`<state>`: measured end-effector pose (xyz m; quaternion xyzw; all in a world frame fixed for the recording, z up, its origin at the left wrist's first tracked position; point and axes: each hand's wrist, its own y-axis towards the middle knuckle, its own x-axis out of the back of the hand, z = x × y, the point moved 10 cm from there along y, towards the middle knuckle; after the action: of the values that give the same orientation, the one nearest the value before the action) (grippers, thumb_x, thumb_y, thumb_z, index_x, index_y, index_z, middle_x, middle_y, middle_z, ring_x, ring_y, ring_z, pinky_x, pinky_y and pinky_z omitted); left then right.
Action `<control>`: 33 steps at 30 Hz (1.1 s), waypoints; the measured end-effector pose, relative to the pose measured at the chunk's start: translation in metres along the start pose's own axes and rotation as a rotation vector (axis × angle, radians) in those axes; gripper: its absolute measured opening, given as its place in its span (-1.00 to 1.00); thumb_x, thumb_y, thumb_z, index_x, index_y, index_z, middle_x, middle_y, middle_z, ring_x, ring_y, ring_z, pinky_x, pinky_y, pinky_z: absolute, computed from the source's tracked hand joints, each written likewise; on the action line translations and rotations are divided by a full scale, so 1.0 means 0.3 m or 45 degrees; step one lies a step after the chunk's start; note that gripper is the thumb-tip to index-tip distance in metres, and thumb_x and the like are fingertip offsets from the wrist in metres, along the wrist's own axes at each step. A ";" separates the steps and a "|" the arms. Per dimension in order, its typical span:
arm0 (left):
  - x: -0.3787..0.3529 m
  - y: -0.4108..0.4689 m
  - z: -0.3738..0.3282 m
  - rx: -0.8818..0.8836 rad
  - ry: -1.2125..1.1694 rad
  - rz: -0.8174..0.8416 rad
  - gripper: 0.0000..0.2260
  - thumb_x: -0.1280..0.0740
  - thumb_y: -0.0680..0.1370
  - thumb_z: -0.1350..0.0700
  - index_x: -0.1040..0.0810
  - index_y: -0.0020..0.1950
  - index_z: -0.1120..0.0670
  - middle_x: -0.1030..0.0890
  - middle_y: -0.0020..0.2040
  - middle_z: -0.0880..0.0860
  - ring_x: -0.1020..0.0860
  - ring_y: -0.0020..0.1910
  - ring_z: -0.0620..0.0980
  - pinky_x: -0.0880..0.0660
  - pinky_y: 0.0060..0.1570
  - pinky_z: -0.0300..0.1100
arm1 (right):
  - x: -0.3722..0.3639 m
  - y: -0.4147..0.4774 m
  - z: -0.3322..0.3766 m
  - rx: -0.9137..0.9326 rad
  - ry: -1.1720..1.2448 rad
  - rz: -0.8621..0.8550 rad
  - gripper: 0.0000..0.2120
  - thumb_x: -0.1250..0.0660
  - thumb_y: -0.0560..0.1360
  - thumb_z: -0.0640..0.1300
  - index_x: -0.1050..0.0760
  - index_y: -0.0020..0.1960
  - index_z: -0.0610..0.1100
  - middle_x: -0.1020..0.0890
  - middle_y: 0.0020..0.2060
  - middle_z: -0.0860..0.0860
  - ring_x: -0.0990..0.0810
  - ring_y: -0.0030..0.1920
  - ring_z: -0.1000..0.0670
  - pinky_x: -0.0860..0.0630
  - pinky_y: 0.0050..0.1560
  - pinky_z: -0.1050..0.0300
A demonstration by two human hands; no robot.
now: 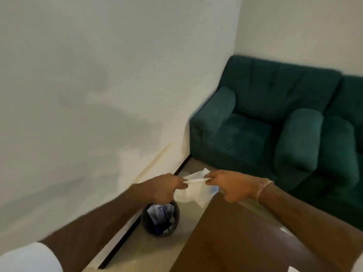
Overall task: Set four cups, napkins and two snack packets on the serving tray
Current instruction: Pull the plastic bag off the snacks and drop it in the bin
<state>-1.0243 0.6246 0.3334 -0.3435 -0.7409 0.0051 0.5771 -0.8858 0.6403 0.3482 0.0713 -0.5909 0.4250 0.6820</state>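
Observation:
Both my hands hold one white plastic packet (193, 191) stretched between them in mid-air. My left hand (167, 186) pinches its left edge and my right hand (233, 186) pinches its right edge, with the top edge pulled taut. The packet hangs over the gap between the wall and the brown table (225, 238). A bluish patch shows on the packet near my right hand. No tray, cups or napkins are in view.
A round black waste bin (160, 219) with papers inside stands on the floor below my left hand, next to the white wall. Two green armchairs (251, 118) stand in the corner to the right. The image is blurred.

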 end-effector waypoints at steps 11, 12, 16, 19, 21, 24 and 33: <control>-1.030 0.243 0.931 0.334 0.100 0.306 -0.45 -0.22 0.64 -0.04 -0.21 0.60 0.08 0.07 0.68 0.02 0.09 0.63 0.20 0.02 0.56 0.23 | -1.040 0.988 0.034 0.015 -0.343 0.362 -0.42 -0.21 0.60 -0.07 -0.17 0.59 -0.07 0.12 0.65 -0.01 0.18 0.63 -0.15 0.30 0.51 -0.36; -1.117 0.268 0.991 0.365 0.087 0.339 -0.45 -0.20 0.65 -0.07 -0.20 0.61 0.07 0.09 0.68 0.02 0.10 0.63 0.20 0.03 0.56 0.25 | -1.123 1.052 0.026 0.007 -0.336 0.391 -0.42 -0.21 0.61 -0.03 -0.17 0.59 -0.08 0.13 0.65 -0.01 0.19 0.63 -0.16 0.31 0.50 -0.37; -1.501 0.381 1.214 0.473 0.049 0.528 -0.45 -0.11 0.67 -0.15 -0.19 0.61 0.06 0.12 0.68 0.02 0.11 0.64 0.17 0.09 0.55 0.22 | -1.519 1.293 -0.023 -0.042 -0.308 0.529 -0.35 -0.17 0.62 0.15 -0.10 0.62 -0.08 0.15 0.64 -0.01 0.21 0.63 -0.15 0.35 0.49 -0.36; -1.702 0.462 1.324 0.539 0.039 0.579 -0.40 -0.06 0.67 -0.20 -0.14 0.63 0.07 0.04 0.68 0.04 0.03 0.64 0.13 0.10 0.54 0.18 | -1.763 1.412 -0.063 -0.069 -0.344 0.598 -0.33 -0.07 0.63 0.22 -0.02 0.63 -0.05 0.15 0.64 -0.02 0.21 0.63 -0.12 0.39 0.47 -0.36; -1.800 0.513 1.397 0.594 -0.023 0.569 -0.35 -0.05 0.66 -0.21 -0.04 0.65 0.10 -0.05 0.67 0.09 -0.04 0.63 0.11 0.09 0.55 0.14 | -1.899 1.482 -0.091 -0.094 -0.348 0.639 -0.35 -0.01 0.64 0.24 0.00 0.63 -0.02 0.12 0.65 -0.02 0.18 0.63 -0.11 0.39 0.48 -0.37; -1.931 0.569 1.442 0.610 -0.042 0.602 -0.37 -0.12 0.65 -0.19 -0.11 0.62 0.11 -0.24 0.60 0.16 -0.19 0.59 0.13 0.10 0.56 0.09 | -2.031 1.566 -0.127 -0.139 -0.347 0.697 -0.39 0.03 0.65 0.23 -0.03 0.63 0.02 0.07 0.65 -0.02 0.11 0.63 -0.12 0.34 0.49 -0.39; -2.396 0.441 1.017 0.528 -0.469 0.632 -0.56 -0.08 0.71 -0.05 -0.18 0.58 0.02 -0.32 0.52 0.11 -0.34 0.45 0.10 -0.24 0.43 -0.06 | -2.070 1.668 -0.167 -0.214 -0.190 0.617 -0.46 -0.15 0.61 0.12 -0.28 0.54 -0.05 -0.11 0.62 -0.12 -0.12 0.59 -0.19 0.16 0.55 -0.32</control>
<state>-1.1492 0.4740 -0.4341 -0.3818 -0.7096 0.3568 0.4726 -1.1436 0.6773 -0.4072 -0.0978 -0.6726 0.5189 0.5184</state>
